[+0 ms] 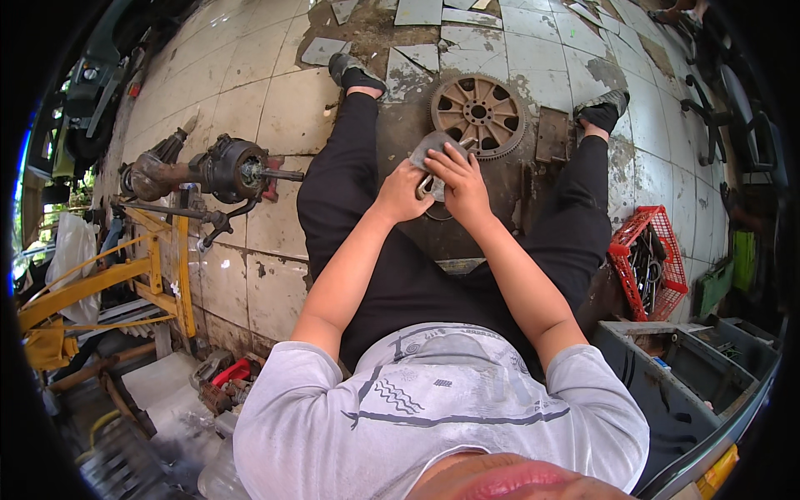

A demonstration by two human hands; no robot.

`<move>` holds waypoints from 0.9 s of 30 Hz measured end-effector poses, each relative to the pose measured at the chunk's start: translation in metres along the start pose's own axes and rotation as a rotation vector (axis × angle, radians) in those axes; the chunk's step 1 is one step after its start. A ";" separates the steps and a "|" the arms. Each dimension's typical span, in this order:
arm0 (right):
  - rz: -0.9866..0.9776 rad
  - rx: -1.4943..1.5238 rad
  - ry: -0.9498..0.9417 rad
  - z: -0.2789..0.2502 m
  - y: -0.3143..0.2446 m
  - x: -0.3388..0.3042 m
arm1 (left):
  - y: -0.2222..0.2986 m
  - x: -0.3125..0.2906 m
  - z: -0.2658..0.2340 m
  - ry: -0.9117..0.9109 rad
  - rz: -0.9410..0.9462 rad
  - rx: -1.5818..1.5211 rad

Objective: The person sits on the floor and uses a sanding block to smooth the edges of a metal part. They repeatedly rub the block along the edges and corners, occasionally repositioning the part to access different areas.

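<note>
Between my spread legs, both hands meet in front of my lap. My left hand [402, 193] is closed round a short metal rod-like part [425, 185], whose brassy end shows by the thumb. A grey flat piece [428, 148], like a folded sheet or a pad, lies over the part. My right hand [463, 185] presses its fingers together over this grey piece; what the palm covers is hidden. Just beyond the fingers lies a large rusty flywheel [479, 112] with a toothed rim, flat on the floor.
A rusty rectangular metal block [552, 135] sits right of the flywheel. An axle-like assembly [229, 171] stands at left near a yellow metal frame [154, 258]. At right are a red plastic basket [621, 258] of tools and a grey metal toolbox [637, 367]. Broken tiles [325, 52] lie ahead.
</note>
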State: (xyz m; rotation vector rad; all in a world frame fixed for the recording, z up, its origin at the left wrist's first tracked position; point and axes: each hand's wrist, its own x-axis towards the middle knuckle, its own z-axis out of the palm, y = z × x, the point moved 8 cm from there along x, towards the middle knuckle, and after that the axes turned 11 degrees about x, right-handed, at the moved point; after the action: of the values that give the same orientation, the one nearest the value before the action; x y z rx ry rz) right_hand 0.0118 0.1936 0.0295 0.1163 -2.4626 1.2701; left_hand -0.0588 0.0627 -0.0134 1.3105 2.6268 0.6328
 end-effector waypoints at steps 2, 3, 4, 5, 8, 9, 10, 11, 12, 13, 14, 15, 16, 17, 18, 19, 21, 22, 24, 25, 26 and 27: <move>-0.021 -0.008 -0.028 0.001 0.000 -0.005 | -0.004 0.001 0.003 0.020 0.027 0.012; -0.032 -0.013 -0.041 0.002 -0.003 -0.008 | -0.002 0.000 0.000 0.063 0.020 -0.007; -0.086 0.001 -0.053 0.006 -0.012 -0.015 | 0.001 -0.001 -0.003 0.106 0.014 -0.026; -0.092 0.018 -0.081 0.008 -0.019 -0.016 | 0.003 -0.007 -0.003 0.143 0.000 -0.053; -0.109 0.047 -0.111 0.007 -0.021 -0.012 | 0.001 -0.005 -0.003 0.073 -0.027 -0.086; -0.057 0.005 -0.075 0.004 -0.007 -0.003 | -0.002 0.000 -0.006 0.037 -0.064 -0.153; -0.044 -0.003 -0.030 0.001 0.003 -0.002 | 0.002 0.002 -0.006 0.013 0.014 -0.089; -0.039 -0.009 0.017 0.000 0.011 -0.001 | 0.000 0.003 -0.005 0.009 -0.034 -0.108; -0.076 -0.003 -0.010 0.002 0.002 -0.003 | -0.003 0.001 -0.003 0.010 -0.087 -0.121; -0.113 0.001 -0.038 0.005 -0.011 -0.012 | -0.006 -0.001 -0.001 0.011 -0.139 -0.134; -0.140 0.006 -0.070 0.007 -0.022 -0.020 | 0.006 -0.007 -0.007 0.107 -0.047 -0.080; -0.152 0.009 -0.087 0.008 -0.026 -0.018 | 0.005 -0.009 -0.005 0.099 -0.039 -0.058; -0.164 0.012 -0.104 0.009 -0.029 -0.016 | 0.002 -0.009 -0.004 0.091 -0.030 -0.036; -0.171 0.016 -0.126 0.009 -0.033 -0.016 | 0.000 -0.013 0.000 0.079 -0.025 -0.019; -0.134 0.007 -0.097 0.002 -0.027 -0.007 | 0.004 -0.007 -0.007 0.069 -0.037 -0.083; -0.073 -0.020 -0.034 0.002 -0.006 -0.005 | 0.007 -0.004 -0.006 0.037 -0.026 -0.090; -0.042 -0.037 0.018 -0.001 0.002 0.002 | 0.006 0.007 -0.011 -0.009 -0.005 -0.080; -0.078 -0.024 -0.015 0.001 -0.002 -0.006 | 0.004 0.003 -0.004 -0.002 -0.073 -0.047; -0.151 0.012 -0.087 0.008 -0.029 -0.019 | 0.006 -0.007 -0.006 0.149 0.013 -0.007; -0.175 0.018 -0.106 0.011 -0.037 -0.015 | 0.001 -0.013 0.004 0.146 0.082 0.127; -0.180 0.012 -0.122 0.010 -0.039 -0.015 | 0.000 -0.011 0.005 0.130 0.047 0.062; -0.182 0.006 -0.137 0.010 -0.038 -0.018 | 0.003 -0.009 0.000 0.111 0.013 -0.004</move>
State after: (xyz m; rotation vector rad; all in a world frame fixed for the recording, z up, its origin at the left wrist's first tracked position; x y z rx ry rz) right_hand 0.0346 0.1621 0.0471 0.4314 -2.4950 1.2278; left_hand -0.0518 0.0571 -0.0125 1.3287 2.7049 0.7323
